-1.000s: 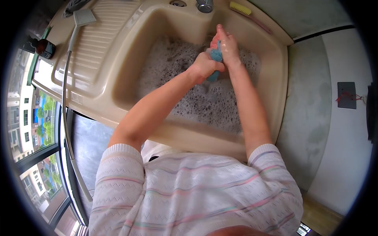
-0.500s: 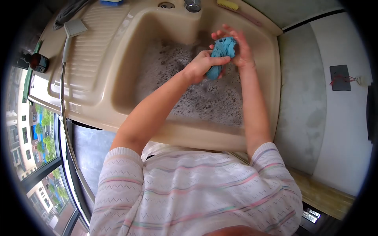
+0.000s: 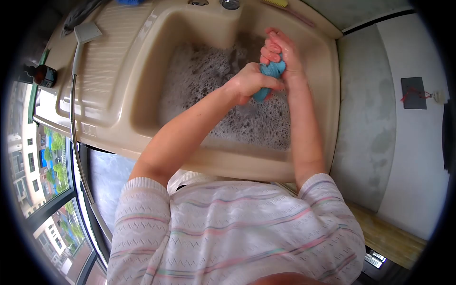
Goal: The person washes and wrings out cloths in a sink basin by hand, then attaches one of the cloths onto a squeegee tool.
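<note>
A wet, bunched blue cloth [image 3: 272,70] is gripped between both my hands above the sink basin [image 3: 147,90]. My left hand [image 3: 253,82] wraps around its lower part, thumb lying across it. Higher up, my right hand [image 3: 281,51] has its fingers curled over the upper end, so most of that end is hidden. Below them, soapy water [image 3: 213,71] with grey foam and bubbles fills the basin.
Left of the basin is a ribbed drainboard [image 3: 111,52]. A brown bottle [image 3: 45,76] stands at its far left, near a white-headed pole [image 3: 74,90]. A faucet [image 3: 230,4] and a yellow brush [image 3: 275,3] are at the back edge.
My right hand was spread open against the cloth and has closed its fingers around it. The cloth looks more tightly squeezed, and both hands have shifted slightly.
</note>
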Demonstrator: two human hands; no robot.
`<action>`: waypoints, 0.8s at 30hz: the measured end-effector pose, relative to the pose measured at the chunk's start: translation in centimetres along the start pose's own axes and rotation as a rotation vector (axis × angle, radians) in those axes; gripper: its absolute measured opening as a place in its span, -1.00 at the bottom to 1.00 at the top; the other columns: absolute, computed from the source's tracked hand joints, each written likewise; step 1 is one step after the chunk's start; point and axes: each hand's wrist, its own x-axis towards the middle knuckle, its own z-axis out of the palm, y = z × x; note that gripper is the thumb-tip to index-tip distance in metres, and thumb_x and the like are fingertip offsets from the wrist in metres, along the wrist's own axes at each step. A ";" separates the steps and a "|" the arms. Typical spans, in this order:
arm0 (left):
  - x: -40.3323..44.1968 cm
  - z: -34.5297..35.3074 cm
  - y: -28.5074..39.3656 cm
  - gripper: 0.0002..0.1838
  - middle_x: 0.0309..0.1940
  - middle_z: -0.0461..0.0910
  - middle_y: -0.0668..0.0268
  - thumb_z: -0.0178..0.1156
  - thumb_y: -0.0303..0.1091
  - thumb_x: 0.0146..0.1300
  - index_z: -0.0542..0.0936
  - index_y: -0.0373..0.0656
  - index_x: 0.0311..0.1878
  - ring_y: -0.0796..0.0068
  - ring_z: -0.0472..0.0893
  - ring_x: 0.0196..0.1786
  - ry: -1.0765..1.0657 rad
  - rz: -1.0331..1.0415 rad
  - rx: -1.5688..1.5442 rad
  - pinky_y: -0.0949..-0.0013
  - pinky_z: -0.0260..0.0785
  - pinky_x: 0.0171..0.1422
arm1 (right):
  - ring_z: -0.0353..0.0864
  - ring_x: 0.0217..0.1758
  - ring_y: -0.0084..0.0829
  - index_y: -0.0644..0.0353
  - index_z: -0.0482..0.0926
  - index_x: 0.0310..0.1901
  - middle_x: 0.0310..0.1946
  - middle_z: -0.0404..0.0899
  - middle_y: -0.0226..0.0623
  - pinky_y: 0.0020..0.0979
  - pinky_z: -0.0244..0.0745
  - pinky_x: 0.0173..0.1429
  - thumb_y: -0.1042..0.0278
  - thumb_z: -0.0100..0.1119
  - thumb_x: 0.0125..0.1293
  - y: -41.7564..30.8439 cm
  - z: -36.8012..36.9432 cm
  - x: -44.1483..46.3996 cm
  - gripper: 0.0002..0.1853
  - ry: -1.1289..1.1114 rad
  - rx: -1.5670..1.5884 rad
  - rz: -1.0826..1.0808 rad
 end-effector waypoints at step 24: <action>-13.8 -21.6 15.9 -0.49 -0.31 0.54 0.04 0.23 -0.17 -0.29 0.50 -0.18 -0.17 0.07 0.52 -0.15 1.346 0.125 1.764 0.16 0.33 -0.04 | 0.41 0.06 -0.12 0.28 0.36 0.07 -0.03 0.42 0.05 -0.34 0.34 0.06 0.35 0.17 -0.04 19.0 -9.0 -1.2 -0.44 -0.071 -1.525 0.660</action>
